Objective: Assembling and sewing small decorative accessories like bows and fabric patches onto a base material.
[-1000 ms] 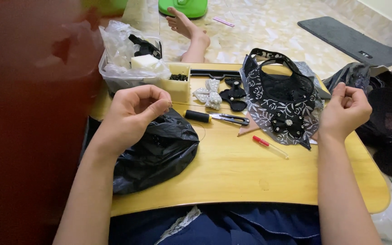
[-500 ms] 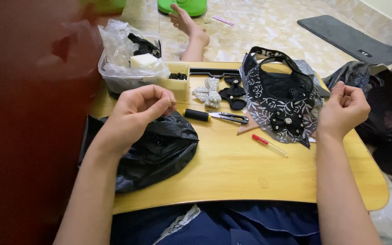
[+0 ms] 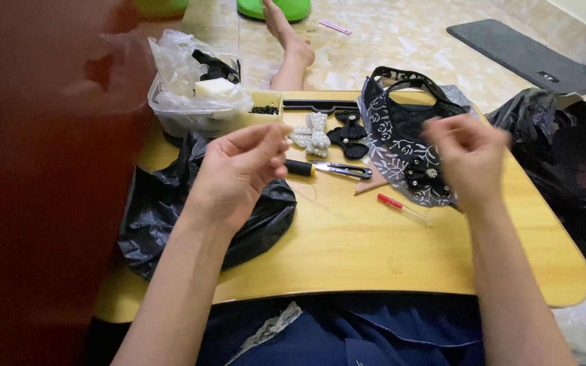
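left hand [image 3: 239,173] raised over black plastic bag [image 3: 191,217], thumb and forefinger pinched, contents not discernible. right hand [image 3: 466,159] blurred, above black lace-patterned fabric piece [image 3: 401,135]; grip unclear. yellow lap table [image 3: 374,251] carries black-handled tool [image 3: 327,169], red-capped pen [image 3: 405,209], silver bows [image 3: 313,135], black bows [image 3: 348,132], clear tub [image 3: 198,112] lined with plastic. another person's bare foot [image 3: 286,34] on floor beyond table. red-brown blur covers left edge.

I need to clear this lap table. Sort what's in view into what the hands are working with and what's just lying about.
In hand or close by:
left hand, fingers pinched
right hand, blurred
black lace piece
thread spool
snips

Lying about:
black plastic bag
clear tub
bows
red-capped tube
grey mat
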